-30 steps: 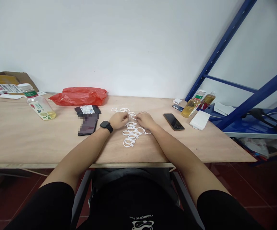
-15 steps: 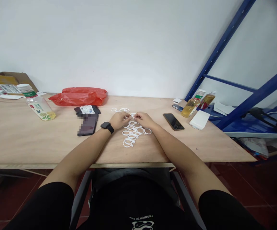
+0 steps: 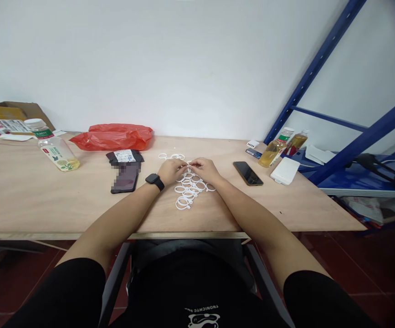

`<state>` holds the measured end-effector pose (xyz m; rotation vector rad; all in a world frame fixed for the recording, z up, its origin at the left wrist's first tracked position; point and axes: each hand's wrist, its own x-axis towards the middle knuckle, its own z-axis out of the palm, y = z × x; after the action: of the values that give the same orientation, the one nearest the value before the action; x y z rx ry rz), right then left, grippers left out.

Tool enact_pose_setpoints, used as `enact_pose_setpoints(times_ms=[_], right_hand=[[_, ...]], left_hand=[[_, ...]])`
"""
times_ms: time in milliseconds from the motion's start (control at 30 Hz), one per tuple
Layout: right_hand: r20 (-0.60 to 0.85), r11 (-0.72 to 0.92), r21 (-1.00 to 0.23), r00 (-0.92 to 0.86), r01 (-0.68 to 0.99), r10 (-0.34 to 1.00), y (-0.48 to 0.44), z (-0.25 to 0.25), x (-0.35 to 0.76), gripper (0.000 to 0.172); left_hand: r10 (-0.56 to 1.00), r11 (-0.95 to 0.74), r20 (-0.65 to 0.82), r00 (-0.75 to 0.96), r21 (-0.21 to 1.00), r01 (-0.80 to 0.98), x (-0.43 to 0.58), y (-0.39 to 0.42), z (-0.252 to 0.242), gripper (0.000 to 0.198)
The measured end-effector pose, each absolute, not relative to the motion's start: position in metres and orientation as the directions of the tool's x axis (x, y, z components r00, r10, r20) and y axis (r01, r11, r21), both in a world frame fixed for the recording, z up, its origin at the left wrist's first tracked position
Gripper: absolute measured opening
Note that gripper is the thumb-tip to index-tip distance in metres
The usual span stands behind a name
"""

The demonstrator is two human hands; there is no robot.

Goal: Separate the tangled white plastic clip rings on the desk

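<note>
My left hand point(image 3: 172, 170), a dark watch point(image 3: 154, 181) on its wrist, is closed in a pinch at the top of a pile of thin white plastic rings point(image 3: 182, 203). Facing it, my right hand point(image 3: 204, 170) pinches from the other side, and the fingertips of both hands nearly meet. Between them shows part of a white ring point(image 3: 189, 166), mostly hidden by the fingers. Small knobs or eyelets stick out from several rings in the pile. Beyond my left hand lie a few more white rings point(image 3: 163, 156).
Left of my hands are a dark phone point(image 3: 125, 182), a black packet point(image 3: 125, 156), a red plastic bag point(image 3: 113, 138) and a tilted-looking bottle point(image 3: 56, 148). On the right lie another phone point(image 3: 248, 173), a white box point(image 3: 285, 171) and a drink bottle point(image 3: 275, 149) near the blue rack point(image 3: 320, 59).
My fingertips have drawn closer together over the white ring, the right fingers shifting slightly left. The pile and the other things on the table stay where they were.
</note>
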<state>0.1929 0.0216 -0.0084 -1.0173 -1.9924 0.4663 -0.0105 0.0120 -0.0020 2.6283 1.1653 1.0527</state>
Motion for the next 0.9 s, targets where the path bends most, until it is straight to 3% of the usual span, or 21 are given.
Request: enact_pose_setpoints(times_ms=[233,500,667,900], right_hand=[[0.585,0.669,-0.493,-0.357,0.556,0.728,0.014,-0.001,0.186,0.011],[0.572,0.572,-0.520,-0.238,0.634,0.785,0.040,-0.012,0.212,0.017],[0.483,0.474,-0.475,-0.230,0.741,0.845,0.052,-0.020,0.232,0.025],[0.297,0.535,-0.229,-0.465,0.813,0.834,0.046,-0.020,0.217,0.041]], left_hand=[[0.649,-0.733,0.584,0.488,0.308,0.606,-0.011,0.014,-0.003,0.026],[0.680,-0.652,0.616,0.398,0.261,0.712,-0.006,0.012,0.001,0.019],[0.705,-0.619,0.616,0.352,0.291,0.729,-0.010,0.013,0.002,0.016],[0.753,-0.609,0.503,0.423,0.291,0.738,-0.012,0.014,0.000,0.020]])
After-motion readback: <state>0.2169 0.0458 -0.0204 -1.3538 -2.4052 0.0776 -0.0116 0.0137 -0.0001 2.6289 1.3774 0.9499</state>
